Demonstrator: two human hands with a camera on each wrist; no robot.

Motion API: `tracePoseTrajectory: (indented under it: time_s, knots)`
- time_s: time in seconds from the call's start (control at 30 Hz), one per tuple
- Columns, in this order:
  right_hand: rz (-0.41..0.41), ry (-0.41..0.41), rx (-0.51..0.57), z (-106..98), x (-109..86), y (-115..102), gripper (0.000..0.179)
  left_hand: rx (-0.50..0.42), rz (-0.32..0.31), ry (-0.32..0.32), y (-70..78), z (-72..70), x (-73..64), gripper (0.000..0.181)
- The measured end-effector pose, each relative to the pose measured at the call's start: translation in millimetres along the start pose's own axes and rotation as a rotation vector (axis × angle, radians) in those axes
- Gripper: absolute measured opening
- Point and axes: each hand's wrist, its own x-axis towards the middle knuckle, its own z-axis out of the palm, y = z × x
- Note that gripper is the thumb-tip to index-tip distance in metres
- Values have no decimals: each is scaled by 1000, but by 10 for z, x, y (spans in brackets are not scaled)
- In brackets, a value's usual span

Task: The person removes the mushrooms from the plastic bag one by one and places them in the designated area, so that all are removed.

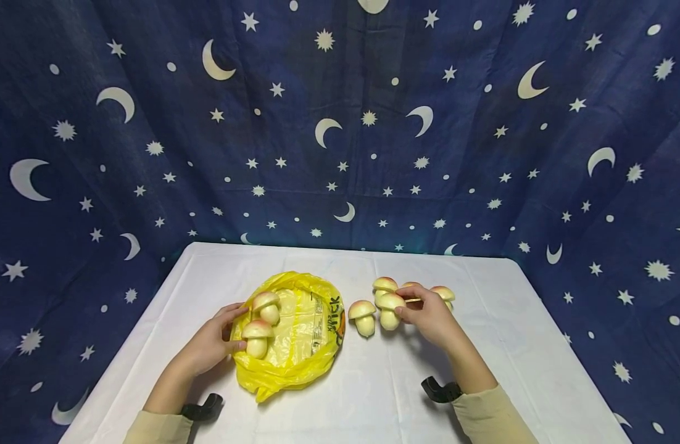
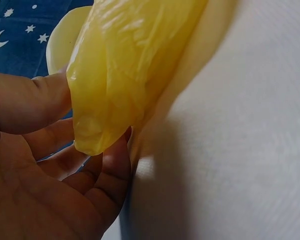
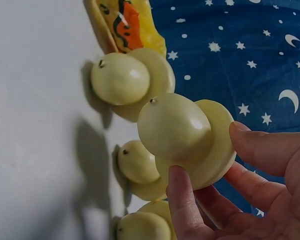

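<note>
A yellow plastic bag (image 1: 287,372) lies with its mouth spread open and its rim rolled outward. Two toy mushrooms, one farther back (image 1: 269,314) and one nearer (image 1: 257,349), rest in its left part. My left hand (image 1: 209,342) grips the bag's left rim, thumb on the inner side and fingers outside; the left wrist view shows the yellow film (image 2: 107,95) between them. With thumb and fingertips my right hand (image 1: 433,317) pinches a toy mushroom (image 3: 175,127) by its cap, holding it up off the table. Its cap is cream with a reddish top.
Between bag and right hand stands a loose mushroom (image 1: 363,319). Several more, such as one behind the held mushroom (image 1: 384,284) and one at the right (image 1: 443,294), sit on the white-covered table (image 1: 368,388). A dark blue star-and-moon curtain (image 1: 340,203) hangs behind.
</note>
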Motion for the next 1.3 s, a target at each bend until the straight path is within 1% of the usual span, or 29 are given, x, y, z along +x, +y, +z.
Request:
tracePoseTrajectory:
  time_s: [0.1, 0.33, 0.43, 0.57, 0.67, 0.97, 1.3]
  knots:
    - [26, 5, -16, -3, -11, 41, 40, 1, -5, -2, 2, 2, -5, 77]
    - [46, 9, -64, -1, -23, 148, 40, 6, -1, 2, 11, 4, -18, 76]
    - [65, 15, -60, 5, -27, 193, 40, 4, 2, 2, 15, 3, -19, 76]
    - [68, 13, -46, 11, -37, 240, 39, 3, -2, 2, 21, 3, -21, 76]
    - [55, 12, -48, 11, -45, 266, 39, 3, -6, 1, 26, 4, -22, 76]
    - [41, 29, -94, 10, -42, 289, 38, 6, -11, 3, 37, 5, -23, 77]
    - [59, 35, -92, 15, -49, 292, 37, 4, -16, -5, 49, 1, -26, 77]
